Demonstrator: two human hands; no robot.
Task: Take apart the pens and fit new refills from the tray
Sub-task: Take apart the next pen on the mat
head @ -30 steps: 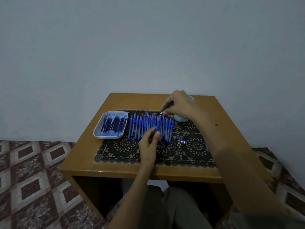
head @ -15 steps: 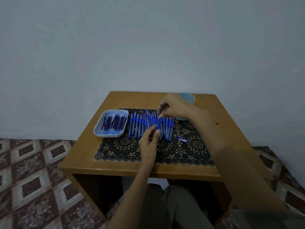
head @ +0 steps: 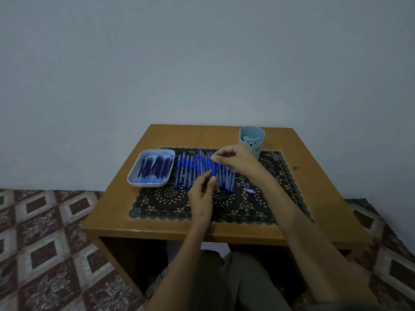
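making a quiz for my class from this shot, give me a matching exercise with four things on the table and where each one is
1 tray
2 cup
3 lone pen
4 held pen

a upright behind the right hand
b pinched by the left hand
c left of the pen row, holds refills
d flat on the mat, right of the row

Pairs: 1-c, 2-a, 3-d, 4-b

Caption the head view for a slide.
Left hand holds a blue pen, right hand pinches its top, over a pen row on a lace mat beside a refill tray.
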